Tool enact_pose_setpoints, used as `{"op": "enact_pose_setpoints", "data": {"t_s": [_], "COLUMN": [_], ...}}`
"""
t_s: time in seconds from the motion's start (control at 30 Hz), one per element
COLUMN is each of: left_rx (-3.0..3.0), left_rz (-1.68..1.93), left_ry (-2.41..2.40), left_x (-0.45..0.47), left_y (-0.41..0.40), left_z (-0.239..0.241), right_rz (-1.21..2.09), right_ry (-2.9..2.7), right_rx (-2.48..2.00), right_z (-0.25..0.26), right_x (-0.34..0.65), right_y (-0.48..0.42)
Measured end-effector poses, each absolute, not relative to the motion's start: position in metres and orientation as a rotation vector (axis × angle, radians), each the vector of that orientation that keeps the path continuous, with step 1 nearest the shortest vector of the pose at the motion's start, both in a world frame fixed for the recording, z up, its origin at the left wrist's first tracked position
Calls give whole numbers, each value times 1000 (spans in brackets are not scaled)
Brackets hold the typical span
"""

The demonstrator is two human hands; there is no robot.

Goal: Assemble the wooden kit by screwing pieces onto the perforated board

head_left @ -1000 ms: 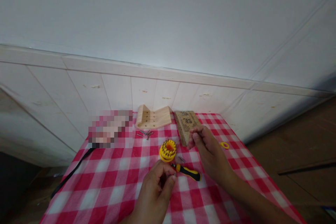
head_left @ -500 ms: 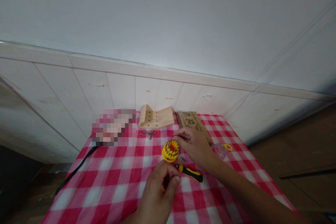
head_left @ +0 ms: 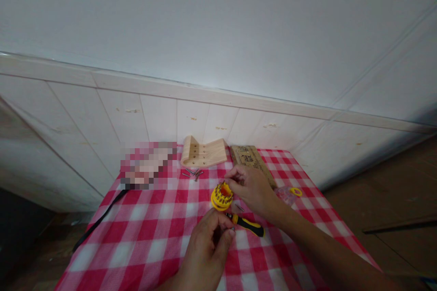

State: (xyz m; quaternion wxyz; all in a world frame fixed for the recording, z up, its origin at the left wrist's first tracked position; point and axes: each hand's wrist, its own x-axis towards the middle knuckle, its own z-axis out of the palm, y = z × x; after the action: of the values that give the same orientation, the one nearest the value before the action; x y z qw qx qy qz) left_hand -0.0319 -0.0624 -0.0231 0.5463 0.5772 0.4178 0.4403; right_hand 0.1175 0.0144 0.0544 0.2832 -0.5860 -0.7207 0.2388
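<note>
A round yellow bit holder (head_left: 221,196) stands on the red-and-white checked tablecloth (head_left: 146,232). My right hand (head_left: 249,187) hovers just right of and above it, fingers pinched together at its top; what they pinch is too small to make out. My left hand (head_left: 206,248) is nearer me, thumb and fingers closed on a small metal piece at the tip of the yellow-and-black screwdriver (head_left: 246,223), which lies on the cloth.
At the table's far edge lie a bent wooden piece with holes (head_left: 203,152), a printed wooden block (head_left: 251,160), several loose screws (head_left: 192,173) and a pixelated patch (head_left: 147,166). A yellow ring (head_left: 295,191) lies right, a black strap (head_left: 99,220) left. White panelled wall behind.
My right hand left the printed wooden block and moved left to the top of the yellow bit holder. My left hand stayed put, still pinched.
</note>
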Motion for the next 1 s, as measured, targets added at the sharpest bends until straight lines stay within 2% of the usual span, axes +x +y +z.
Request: {"op": "enact_pose_setpoints", "data": {"t_s": [0.3,0.43,0.63,1.0], "left_rx": [1364,1353,1326,1336], "left_rz": [1054,1039,1037,1029], "left_ry": [969,981,975,970], "left_x": [-32,-32,-31,-31], "left_y": [-62,-62,-63,-63], "left_z": [-23,-23,-23,-28], "right_rz": [498,600,518,700], "right_ry": [-1914,-1973,-2069,-2208], "right_rx": [-1557,-1596,-1586,-1430], "right_z": [64,62,64,68], "right_x": [138,137,131,142], "right_y": [10,2,1,10]}}
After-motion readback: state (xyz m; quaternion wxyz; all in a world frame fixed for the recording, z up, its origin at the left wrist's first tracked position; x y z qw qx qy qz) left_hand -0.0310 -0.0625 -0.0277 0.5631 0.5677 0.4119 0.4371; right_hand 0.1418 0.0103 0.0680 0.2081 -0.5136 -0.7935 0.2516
